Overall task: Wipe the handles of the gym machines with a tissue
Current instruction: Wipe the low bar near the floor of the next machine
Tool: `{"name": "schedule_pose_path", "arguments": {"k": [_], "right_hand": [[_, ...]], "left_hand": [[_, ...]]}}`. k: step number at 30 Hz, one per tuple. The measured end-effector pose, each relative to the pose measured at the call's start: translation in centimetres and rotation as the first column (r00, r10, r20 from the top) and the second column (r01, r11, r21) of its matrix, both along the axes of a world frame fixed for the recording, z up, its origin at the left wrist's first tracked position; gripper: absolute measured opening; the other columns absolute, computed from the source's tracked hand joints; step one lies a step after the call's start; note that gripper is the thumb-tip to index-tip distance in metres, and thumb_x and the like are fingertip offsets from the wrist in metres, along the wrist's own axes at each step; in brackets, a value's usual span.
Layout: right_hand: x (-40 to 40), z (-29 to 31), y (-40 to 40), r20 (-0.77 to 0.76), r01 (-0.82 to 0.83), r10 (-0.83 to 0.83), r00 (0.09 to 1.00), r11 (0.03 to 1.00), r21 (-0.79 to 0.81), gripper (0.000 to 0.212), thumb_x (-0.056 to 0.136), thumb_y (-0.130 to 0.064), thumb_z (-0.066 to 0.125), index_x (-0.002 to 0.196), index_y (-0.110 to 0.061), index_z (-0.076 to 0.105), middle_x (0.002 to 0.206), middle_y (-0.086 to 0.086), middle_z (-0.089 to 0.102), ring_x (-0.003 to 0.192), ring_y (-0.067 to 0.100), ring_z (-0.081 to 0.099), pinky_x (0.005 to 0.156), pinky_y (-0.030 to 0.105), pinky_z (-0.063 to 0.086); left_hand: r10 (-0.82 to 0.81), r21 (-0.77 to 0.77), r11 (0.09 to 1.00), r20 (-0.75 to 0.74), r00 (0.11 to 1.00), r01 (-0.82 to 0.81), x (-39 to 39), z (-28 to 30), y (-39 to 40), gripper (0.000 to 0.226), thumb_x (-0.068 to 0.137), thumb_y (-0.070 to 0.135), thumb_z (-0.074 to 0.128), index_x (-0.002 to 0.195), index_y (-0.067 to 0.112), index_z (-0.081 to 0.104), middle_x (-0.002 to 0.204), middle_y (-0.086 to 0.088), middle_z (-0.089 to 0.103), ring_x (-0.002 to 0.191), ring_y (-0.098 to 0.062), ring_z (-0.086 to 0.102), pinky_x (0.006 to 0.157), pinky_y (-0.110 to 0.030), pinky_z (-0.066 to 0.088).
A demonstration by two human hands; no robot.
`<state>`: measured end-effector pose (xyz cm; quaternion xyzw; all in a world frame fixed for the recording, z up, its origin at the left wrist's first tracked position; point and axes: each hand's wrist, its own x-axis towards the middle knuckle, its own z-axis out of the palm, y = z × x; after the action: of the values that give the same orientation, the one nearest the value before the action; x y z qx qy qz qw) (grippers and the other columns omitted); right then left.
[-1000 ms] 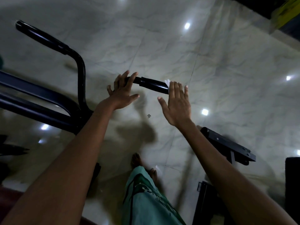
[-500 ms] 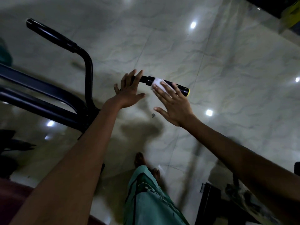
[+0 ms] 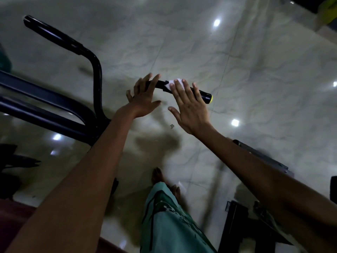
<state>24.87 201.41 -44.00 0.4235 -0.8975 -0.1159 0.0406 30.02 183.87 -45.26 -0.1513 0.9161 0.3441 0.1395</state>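
My right hand [image 3: 189, 106], fingers straight, presses the tissue [image 3: 173, 83] on the handle [image 3: 204, 94]; my left hand [image 3: 144, 99], flat-fingered, rests on the handle's left part.

Dim, greenish cast overall. Glossy pale marble-look tile floor [image 3: 255, 57] shows small white glare spots, reflections of lights above, e.g. top centre & mid-right. Soft dark shadows of the arms pool on the floor near centre. Slight motion blur on both hands & the black metal machine frame [image 3: 45, 105]. Wide-angle bending at edges; corners go dark, low detail.
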Motion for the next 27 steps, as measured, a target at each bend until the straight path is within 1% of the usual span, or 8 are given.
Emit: {"name": "schedule_pose_path", "arguments": {"k": [3, 6, 11, 14, 17, 19, 22, 27], "right_hand": [[-0.5, 1.0, -0.4, 0.053, 0.085, -0.084, 0.995, 0.996, -0.025, 0.058, 0.099, -0.038, 0.017, 0.147, -0.006, 0.019, 0.146, 0.012, 0.036, 0.139, 0.031, 0.027, 0.115, 0.039, -0.009], [-1.2, 1.7, 0.4, 0.124, 0.161, -0.141, 0.982, 0.972, -0.174, 0.048, 0.101, -0.030, 0.022, 0.143, -0.009, 0.033, 0.132, 0.010, 0.051, 0.126, 0.027, 0.043, 0.116, 0.037, -0.002], [-2.3, 2.5, 2.5, 0.264, 0.230, -0.173, 0.949, 0.952, -0.202, 0.042, 0.101, -0.021, 0.030, 0.142, -0.012, 0.037, 0.131, 0.010, 0.055, 0.120, 0.026, 0.050, 0.117, 0.038, 0.002], [-3.1, 2.8, 4.2, 0.310, 0.277, -0.216, 0.926, 0.945, -0.171, 0.042, 0.100, -0.018, 0.033, 0.142, -0.011, 0.037, 0.133, 0.012, 0.054, 0.119, 0.028, 0.051, 0.117, 0.037, 0.001], [-3.2, 3.1, 5.4, 0.431, 0.373, -0.247, 0.868, 0.897, -0.238, 0.042, 0.099, -0.015, 0.038, 0.140, -0.012, 0.040, 0.129, 0.013, 0.057, 0.115, 0.031, 0.053, 0.112, 0.031, 0.017], [-3.1, 3.3, 5.5, 0.525, 0.462, -0.245, 0.815, 0.822, -0.334, 0.040, 0.096, -0.012, 0.044, 0.136, -0.015, 0.048, 0.117, 0.014, 0.064, 0.107, 0.032, 0.058, 0.094, 0.025, 0.034], [-2.5, 3.5, 4.9, 0.672, 0.678, -0.289, 0.682, 0.594, -0.433, 0.030, 0.094, -0.012, 0.048, 0.119, -0.013, 0.064, 0.091, 0.017, 0.070, 0.089, 0.027, 0.064, 0.068, 0.014, 0.037], [-1.9, 2.9, 3.7, 0.824, 0.900, -0.365, 0.433, 0.226, -0.373, 0.022, 0.090, -0.009, 0.051, 0.088, 0.002, 0.070, 0.072, 0.013, 0.059, 0.071, 0.019, 0.054, 0.062, 0.022, 0.036]], "left_hand": [[0.000, -0.008, 1.000, -0.002, 1.000, 0.000, 0.0, -0.1, 0.0, 0.080, 0.093, 0.032, 0.054, 0.148, 0.042, -0.004, 0.157, 0.010, -0.016, 0.144, -0.020, -0.015, 0.112, -0.057, -0.001], [0.015, -0.012, 1.000, -0.012, 1.000, -0.015, 0.0, -0.2, 0.2, 0.081, 0.092, 0.033, 0.055, 0.148, 0.043, -0.003, 0.157, 0.010, -0.015, 0.145, -0.020, -0.013, 0.111, -0.058, 0.000], [0.026, -0.068, 0.997, 0.005, 1.000, -0.025, 0.1, 0.1, 0.6, 0.083, 0.091, 0.034, 0.056, 0.148, 0.041, -0.003, 0.157, 0.008, -0.014, 0.144, -0.021, -0.009, 0.111, -0.058, 0.005], [0.039, -0.096, 0.995, -0.012, 0.999, -0.040, 0.3, 0.5, 1.1, 0.082, 0.091, 0.030, 0.056, 0.150, 0.037, 0.000, 0.157, 0.004, -0.003, 0.143, -0.025, 0.002, 0.110, -0.058, 0.014], [0.037, -0.141, 0.989, -0.005, 0.999, -0.038, 0.4, 0.8, 1.2, 0.083, 0.089, 0.028, 0.057, 0.150, 0.034, 0.002, 0.154, -0.002, 0.005, 0.139, -0.030, 0.011, 0.107, -0.056, 0.023], [0.020, -0.155, 0.988, 0.036, 0.999, -0.014, 0.2, 1.0, 1.3, 0.083, 0.089, 0.027, 0.057, 0.150, 0.033, 0.001, 0.153, -0.004, 0.004, 0.137, -0.032, 0.013, 0.106, -0.055, 0.026], [-0.003, -0.175, 0.984, 0.110, 0.994, 0.022, 0.1, 1.6, 1.4, 0.085, 0.090, 0.028, 0.056, 0.150, 0.033, -0.004, 0.154, -0.005, -0.001, 0.136, -0.034, 0.014, 0.106, -0.054, 0.027], [-0.024, -0.168, 0.983, 0.248, 0.969, 0.068, -0.2, 3.4, 1.8, 0.089, 0.093, 0.030, 0.055, 0.149, 0.028, -0.013, 0.156, -0.007, -0.016, 0.142, -0.036, 0.002, 0.111, -0.054, 0.020]]}}
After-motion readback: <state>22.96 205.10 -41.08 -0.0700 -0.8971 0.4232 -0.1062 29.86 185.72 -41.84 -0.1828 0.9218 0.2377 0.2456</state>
